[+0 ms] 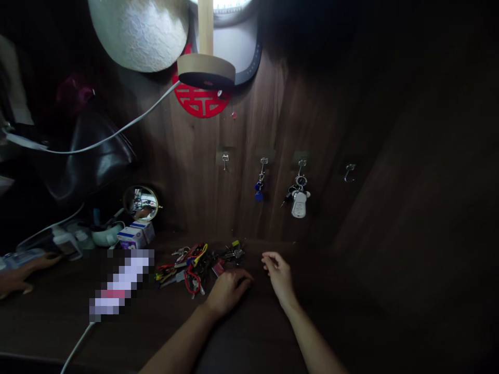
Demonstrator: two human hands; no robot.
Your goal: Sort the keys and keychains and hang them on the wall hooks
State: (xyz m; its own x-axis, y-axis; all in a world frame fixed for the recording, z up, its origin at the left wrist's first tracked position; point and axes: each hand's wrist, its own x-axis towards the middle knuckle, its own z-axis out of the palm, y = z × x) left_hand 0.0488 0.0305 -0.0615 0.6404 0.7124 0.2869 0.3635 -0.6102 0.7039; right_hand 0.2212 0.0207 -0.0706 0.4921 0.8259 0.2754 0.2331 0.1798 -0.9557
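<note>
A jumbled pile of keys (197,267) with red, yellow and blue cords and tags lies on the dark wooden surface. Close against the pile's right side is my left hand (228,291), its fingers stretched loosely to the right and nothing visible in them. My right hand (279,275) hovers or rests just to the right of it, fingers curled together at the tips; whatever may be between them cannot be made out. On wall hooks above hang a blue key fob (259,192) and a bunch with a white bear-shaped keyring (299,202).
Bare hooks (225,161) (350,173) flank the hanging keys. A lamp base (206,71) is overhead. At left are a round mirror (142,203), small boxes (134,235), bottles (67,242), a blurred-out object with a white cable (78,343), and another person's hand (23,275).
</note>
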